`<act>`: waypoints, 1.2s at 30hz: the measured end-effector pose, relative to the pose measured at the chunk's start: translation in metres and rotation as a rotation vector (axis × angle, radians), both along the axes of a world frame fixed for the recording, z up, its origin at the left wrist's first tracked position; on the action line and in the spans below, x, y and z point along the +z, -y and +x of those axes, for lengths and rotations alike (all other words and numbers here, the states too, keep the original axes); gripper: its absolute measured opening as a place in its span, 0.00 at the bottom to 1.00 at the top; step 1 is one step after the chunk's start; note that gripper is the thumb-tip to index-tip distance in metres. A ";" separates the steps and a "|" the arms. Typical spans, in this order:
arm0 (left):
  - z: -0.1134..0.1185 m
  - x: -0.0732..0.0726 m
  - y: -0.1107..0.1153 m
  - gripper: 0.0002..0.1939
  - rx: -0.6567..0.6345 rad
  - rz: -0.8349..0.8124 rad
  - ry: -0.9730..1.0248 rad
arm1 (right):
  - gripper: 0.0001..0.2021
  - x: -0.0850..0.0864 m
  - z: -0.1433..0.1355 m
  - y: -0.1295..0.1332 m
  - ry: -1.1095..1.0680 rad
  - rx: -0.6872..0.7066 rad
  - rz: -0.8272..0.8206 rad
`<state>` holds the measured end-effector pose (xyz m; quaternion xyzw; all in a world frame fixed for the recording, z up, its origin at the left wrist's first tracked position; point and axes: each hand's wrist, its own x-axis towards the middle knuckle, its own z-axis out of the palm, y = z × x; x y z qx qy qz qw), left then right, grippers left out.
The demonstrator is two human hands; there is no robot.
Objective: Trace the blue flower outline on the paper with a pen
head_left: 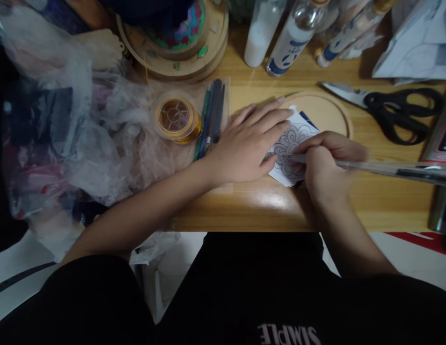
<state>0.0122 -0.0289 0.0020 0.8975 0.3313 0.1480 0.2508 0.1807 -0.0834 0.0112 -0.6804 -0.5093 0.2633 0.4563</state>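
A small white sheet of paper with a printed flower pattern (285, 146) lies partly over a round wooden disc (323, 112), with dark blue edges showing under it. My left hand (249, 143) rests flat with its fingers stretched out, the fingertips touching the paper's left side. In my right hand (326, 167) is a clear-barrelled pen (373, 167), gripped near its tip. The tip points at the pattern; whether it touches the paper is hidden by the fingers. The pen's rear end reaches off to the right.
Black-handled scissors (395, 108) lie at the right. Several bottles (291, 40) stand at the back. Left of my hand are dark pens (216, 110), a spool of golden thread (177, 120) and crumpled plastic bags (111, 129). A round wooden base (211, 52) sits behind them.
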 end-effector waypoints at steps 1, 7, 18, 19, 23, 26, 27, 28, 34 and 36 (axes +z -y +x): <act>0.000 0.000 0.000 0.28 0.000 0.001 -0.001 | 0.10 0.000 0.000 0.000 0.000 0.012 0.004; 0.000 -0.002 0.000 0.28 -0.007 0.021 -0.004 | 0.10 0.003 -0.003 0.000 -0.068 -0.061 -0.006; 0.000 -0.003 0.000 0.27 -0.003 0.026 0.012 | 0.11 -0.002 -0.001 0.000 -0.043 0.000 0.052; 0.000 -0.003 0.000 0.27 -0.004 0.025 0.013 | 0.11 -0.002 -0.001 0.000 -0.036 0.008 0.054; 0.000 -0.003 0.000 0.28 -0.004 0.021 -0.006 | 0.12 -0.005 0.002 0.001 -0.014 0.043 0.038; 0.000 -0.004 0.000 0.27 -0.005 0.023 0.007 | 0.12 -0.005 0.004 0.002 -0.005 0.060 0.037; 0.000 -0.004 0.000 0.27 -0.007 0.024 0.015 | 0.12 -0.005 0.004 0.002 -0.004 0.061 0.035; 0.000 -0.004 0.000 0.28 -0.009 0.024 0.021 | 0.12 -0.005 0.004 0.002 -0.004 0.060 0.030; -0.001 -0.004 0.000 0.27 -0.009 0.032 0.010 | 0.12 -0.004 0.003 0.002 0.019 0.048 -0.015; -0.001 -0.004 0.000 0.27 -0.005 0.033 0.004 | 0.12 -0.003 0.001 0.002 -0.011 0.016 -0.025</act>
